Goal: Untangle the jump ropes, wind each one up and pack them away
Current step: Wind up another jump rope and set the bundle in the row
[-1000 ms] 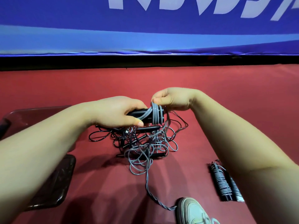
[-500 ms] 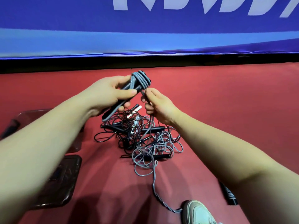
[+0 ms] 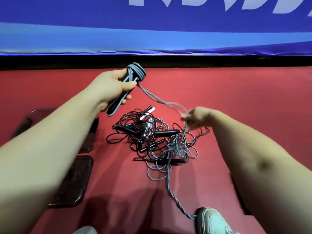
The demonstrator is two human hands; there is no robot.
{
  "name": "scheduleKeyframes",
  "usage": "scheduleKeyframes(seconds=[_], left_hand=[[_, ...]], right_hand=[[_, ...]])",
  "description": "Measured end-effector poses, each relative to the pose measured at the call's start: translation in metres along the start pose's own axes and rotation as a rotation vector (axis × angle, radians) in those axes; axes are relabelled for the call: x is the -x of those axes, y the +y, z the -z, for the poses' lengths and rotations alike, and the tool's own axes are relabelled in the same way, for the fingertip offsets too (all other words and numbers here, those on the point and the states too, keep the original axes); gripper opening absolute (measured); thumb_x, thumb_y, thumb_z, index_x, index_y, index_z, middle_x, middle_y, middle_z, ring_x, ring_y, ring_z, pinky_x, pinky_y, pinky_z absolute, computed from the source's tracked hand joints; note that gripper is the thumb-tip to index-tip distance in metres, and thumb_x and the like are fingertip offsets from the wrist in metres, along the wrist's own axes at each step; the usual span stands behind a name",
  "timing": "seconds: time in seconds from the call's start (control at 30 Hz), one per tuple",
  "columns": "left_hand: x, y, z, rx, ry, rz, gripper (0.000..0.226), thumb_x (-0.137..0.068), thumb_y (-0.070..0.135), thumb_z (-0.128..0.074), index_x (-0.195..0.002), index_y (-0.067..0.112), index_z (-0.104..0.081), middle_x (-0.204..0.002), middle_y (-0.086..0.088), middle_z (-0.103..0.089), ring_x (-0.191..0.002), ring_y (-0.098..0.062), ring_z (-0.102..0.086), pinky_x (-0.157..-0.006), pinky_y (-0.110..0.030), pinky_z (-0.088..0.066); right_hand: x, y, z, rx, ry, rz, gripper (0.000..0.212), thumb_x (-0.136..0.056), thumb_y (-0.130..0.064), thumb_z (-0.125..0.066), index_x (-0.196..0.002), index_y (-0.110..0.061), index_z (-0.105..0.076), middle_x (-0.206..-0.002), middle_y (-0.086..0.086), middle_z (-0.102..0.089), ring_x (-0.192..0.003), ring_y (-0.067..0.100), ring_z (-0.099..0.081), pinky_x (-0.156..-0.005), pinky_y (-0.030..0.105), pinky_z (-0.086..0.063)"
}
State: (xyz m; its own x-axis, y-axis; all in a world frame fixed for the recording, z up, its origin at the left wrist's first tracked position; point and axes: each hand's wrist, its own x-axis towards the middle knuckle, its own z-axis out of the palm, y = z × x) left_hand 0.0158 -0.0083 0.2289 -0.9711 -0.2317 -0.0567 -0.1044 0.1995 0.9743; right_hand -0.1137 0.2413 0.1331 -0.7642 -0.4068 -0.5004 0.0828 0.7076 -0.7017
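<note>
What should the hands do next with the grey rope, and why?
Probably the right hand should carry the length it pinches up and loop it round the handles gripped by the left hand. A few turns of the grey rope sit there already, a slack strand hangs between the hands, and the rest lies in the tangled pile on the floor.
</note>
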Motion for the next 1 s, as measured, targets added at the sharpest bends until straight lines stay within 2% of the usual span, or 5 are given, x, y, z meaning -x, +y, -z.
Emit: scheduleKeyframes(seconds=[0.2,0.33,0.43,0.6,1.0], left_hand=[[-0.006,-0.006,0.001,0.062,0.074,0.070,0.031,-0.092,0.006,-0.057,-0.119,0.020,-0.060,-0.075,0.001,-0.054,-0.052,-0.013,-0.055,-0.042,-0.022,-0.044],[-0.009,-0.003,-0.012,0.060,0.070,0.087,0.029,-0.091,0.006,-0.057,-0.117,0.020,-0.062,-0.077,0.000,-0.056,-0.052,-0.014,-0.055,-0.040,-0.021,-0.044],[-0.008,0.003,-0.017,0.056,0.067,0.079,0.026,-0.092,0.007,-0.057,-0.114,0.022,-0.061,-0.078,0.000,-0.057,-0.053,-0.013,-0.055,-0.041,-0.020,-0.045],[-0.005,0.003,-0.010,0.072,0.090,0.062,0.025,-0.092,0.007,-0.056,-0.113,0.020,-0.061,-0.074,0.000,-0.054,-0.053,-0.013,-0.055,-0.042,-0.021,-0.044],[-0.003,-0.008,-0.004,0.187,0.130,0.119,0.018,-0.092,0.007,-0.058,-0.091,0.024,-0.065,-0.073,-0.003,-0.055,-0.052,-0.014,-0.056,-0.042,-0.021,-0.046]], right_hand=[[-0.001,-0.034,0.025,0.432,0.412,0.055,0.063,-0.085,-0.020,-0.065,-0.140,-0.019,-0.035,-0.136,0.020,-0.039,-0.122,0.032,-0.046,-0.102,0.036,-0.039],[0.019,-0.075,-0.035,-0.009,0.086,0.435,0.063,-0.085,-0.015,-0.067,-0.136,-0.017,-0.029,-0.134,0.013,-0.042,-0.111,0.018,-0.045,-0.090,0.029,-0.044],[0.018,-0.094,-0.074,0.017,0.262,0.558,0.047,-0.085,-0.034,-0.067,-0.118,-0.014,-0.041,-0.103,0.005,-0.058,-0.092,0.017,-0.057,-0.085,0.035,-0.050],[0.011,-0.096,-0.086,-0.007,0.493,0.634,0.013,-0.095,-0.028,-0.051,-0.087,-0.019,-0.058,-0.077,-0.001,-0.068,-0.073,0.017,-0.067,-0.075,0.043,-0.054],[0.007,-0.092,-0.081,-0.275,0.208,0.521,0.024,-0.101,-0.015,-0.035,-0.098,-0.013,-0.059,-0.067,-0.004,-0.060,-0.043,0.012,-0.034,-0.042,0.021,-0.027]])
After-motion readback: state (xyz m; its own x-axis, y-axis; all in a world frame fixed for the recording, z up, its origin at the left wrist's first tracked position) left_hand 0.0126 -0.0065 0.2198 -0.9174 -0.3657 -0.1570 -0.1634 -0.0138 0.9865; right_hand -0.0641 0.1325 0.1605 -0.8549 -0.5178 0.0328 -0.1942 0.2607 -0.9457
